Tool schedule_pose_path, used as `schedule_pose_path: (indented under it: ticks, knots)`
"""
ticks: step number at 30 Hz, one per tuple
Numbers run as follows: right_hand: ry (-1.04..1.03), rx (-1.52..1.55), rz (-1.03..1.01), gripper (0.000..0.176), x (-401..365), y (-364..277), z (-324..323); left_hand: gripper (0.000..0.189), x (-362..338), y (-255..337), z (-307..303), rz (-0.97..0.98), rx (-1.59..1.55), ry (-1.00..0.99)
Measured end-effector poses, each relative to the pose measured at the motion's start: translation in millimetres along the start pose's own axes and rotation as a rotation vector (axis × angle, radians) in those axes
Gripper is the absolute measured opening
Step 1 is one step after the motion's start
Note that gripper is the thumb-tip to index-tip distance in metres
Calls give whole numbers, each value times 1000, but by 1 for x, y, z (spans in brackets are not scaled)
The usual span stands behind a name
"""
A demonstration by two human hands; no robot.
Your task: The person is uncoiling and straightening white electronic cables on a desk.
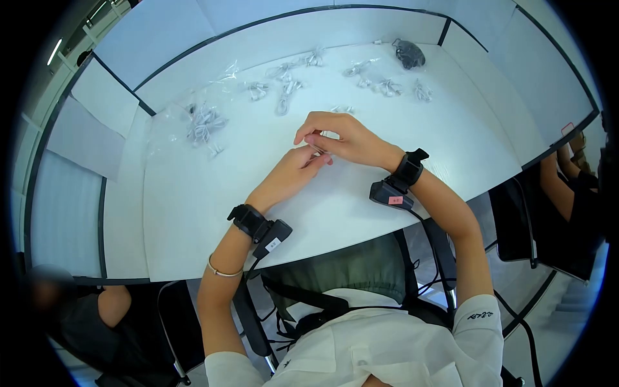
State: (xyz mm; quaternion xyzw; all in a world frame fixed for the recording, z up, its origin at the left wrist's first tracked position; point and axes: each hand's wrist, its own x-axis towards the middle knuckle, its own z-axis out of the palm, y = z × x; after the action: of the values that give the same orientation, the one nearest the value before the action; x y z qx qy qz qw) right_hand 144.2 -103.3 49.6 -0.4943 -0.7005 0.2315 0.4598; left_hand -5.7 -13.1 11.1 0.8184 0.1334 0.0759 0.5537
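My left hand point(288, 174) and my right hand point(347, 138) meet over the middle of the white table. Both have their fingers closed in a pinch around a thin white cable point(317, 149), mostly covered by the fingers. Just beyond my right hand lies a small white cable bundle point(342, 109). Farther off, a longer coiled white cable point(284, 103) rests on the tabletop, with another coiled cable point(256, 90) to its left.
On the left, a clear plastic bag point(169, 129) lies by a pile of white cables point(205, 124). More cable bundles point(388, 88) spread toward the back right, near a dark bundle point(409, 54). Low partitions point(258, 39) edge the table point(193, 219). Other people sit at both sides.
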Motion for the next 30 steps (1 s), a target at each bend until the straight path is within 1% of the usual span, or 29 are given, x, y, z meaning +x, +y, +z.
schedule_pose_path:
  ticks: [2, 5, 8, 11, 14, 17, 23, 26, 30]
  knots:
    - [26, -54, 19, 13, 1, 0, -2, 20, 1, -3, 2, 48, -11, 27]
    - [135, -172, -124, 14, 0, 7, -10, 20, 0, 5, -1, 132, 79, 89]
    - [212, -137, -153, 14, 0, 3, -16, 19, 1, 12, 0, 156, 137, 204]
    - [209, -141, -162, 13, -1, -4, -17, 19, -2, 23, 2, 166, 180, 249]
    - [193, -176, -193, 14, -1, -4, -16, 18, 0, 14, 5, 251, 168, 274]
    - [214, -166, -225, 14, -1, -5, -15, 16, -3, 21, 3, 196, 227, 288]
    - [269, -160, -191, 16, -2, -6, -15, 14, -4, 23, 4, 235, 266, 279]
    - [283, -159, -167, 15, -1, -3, -16, 15, -4, 23, 6, 243, 234, 256]
    - [306, -126, -118, 13, -2, 2, -18, 19, -6, 28, 5, 159, 177, 230]
